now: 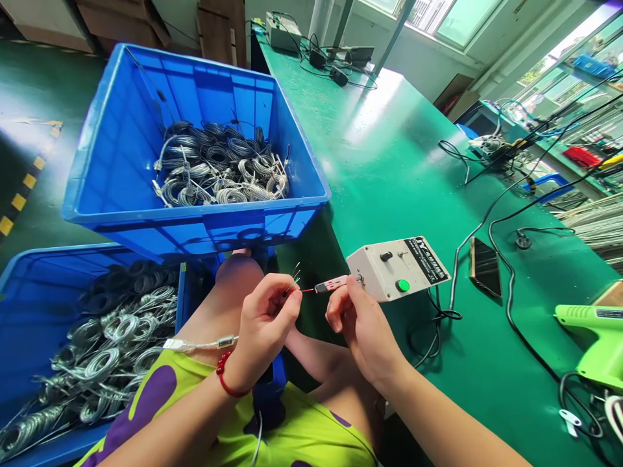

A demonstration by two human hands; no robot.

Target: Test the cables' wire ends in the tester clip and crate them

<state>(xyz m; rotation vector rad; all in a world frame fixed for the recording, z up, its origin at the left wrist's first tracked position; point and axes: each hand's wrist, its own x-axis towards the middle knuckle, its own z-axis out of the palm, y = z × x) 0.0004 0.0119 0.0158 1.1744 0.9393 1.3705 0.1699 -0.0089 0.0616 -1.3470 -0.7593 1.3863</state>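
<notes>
My left hand (265, 318) is closed in a pinch on the thin wire ends of a braided cable (204, 342) that runs back across my lap. A red wire (306, 290) leads from that pinch to a small clear connector (329, 284). My right hand (353, 321) pinches this connector right at the front socket of a white tester box (396, 267). The box has a black knob and a green button on top, and it sits at the near edge of the green table (389, 162).
A blue crate (121, 149) of coiled braided cables stands above my knees, and a second blue crate (29, 279) of coils sits lower left. On the table lie a phone (484, 266), black cords, a green glue gun (596, 337) and devices at the far end.
</notes>
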